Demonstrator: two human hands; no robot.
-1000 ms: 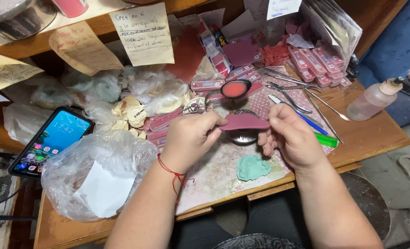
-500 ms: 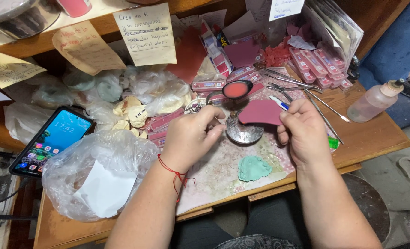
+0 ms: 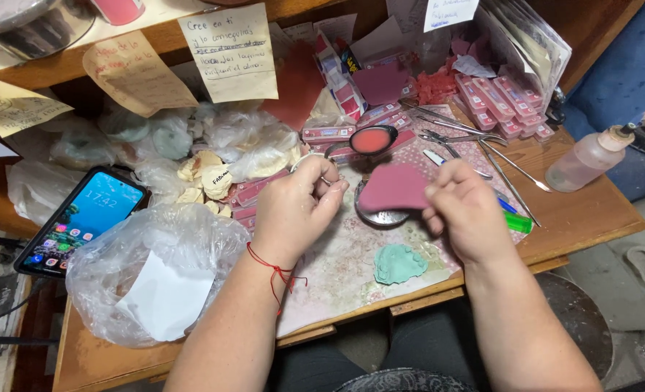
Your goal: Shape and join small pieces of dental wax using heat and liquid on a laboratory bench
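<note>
left hand (image 3: 293, 207): over the middle of the desk (image 3: 591, 210), fingers curled, thumb and forefinger pinched on a small metal ring or wire piece (image 3: 327, 180); too small to tell which. Red thread around the wrist.
right hand (image 3: 467, 210): just right of the left one, thumb and fingers pinching the right edge of a dark pink wax sheet (image 3: 395, 186).
dark pink wax sheet: flat, irregular outline, held above the round metal dish (image 3: 382, 216) and covering most of it. Can't tell if sheet and dish touch.
round metal dish: on the floral mat (image 3: 344, 268), mid desk, between the two hands.
green lump (image 3: 400, 263): on the mat, toward the desk's front edge, below the dish, apart from both hands.
spoon with pink fill (image 3: 371, 139): behind the hands, toward the back of the desk, lying against the pink trays (image 3: 504, 101).
metal tools (image 3: 475, 149): tweezers and scissor-type pieces, right of the spoon, fanned toward the right edge.
green lighter (image 3: 517, 221): just right of the right hand, partly hidden by it.
squeeze bottle (image 3: 591, 158): clear, near the right edge, lying tilted.
phone (image 3: 83, 218): left edge, screen lit.
clear plastic bag (image 3: 155, 268): front left corner, white paper inside.
paper notes (image 3: 228, 54): handwritten, hanging off the shelf at the back.
</note>
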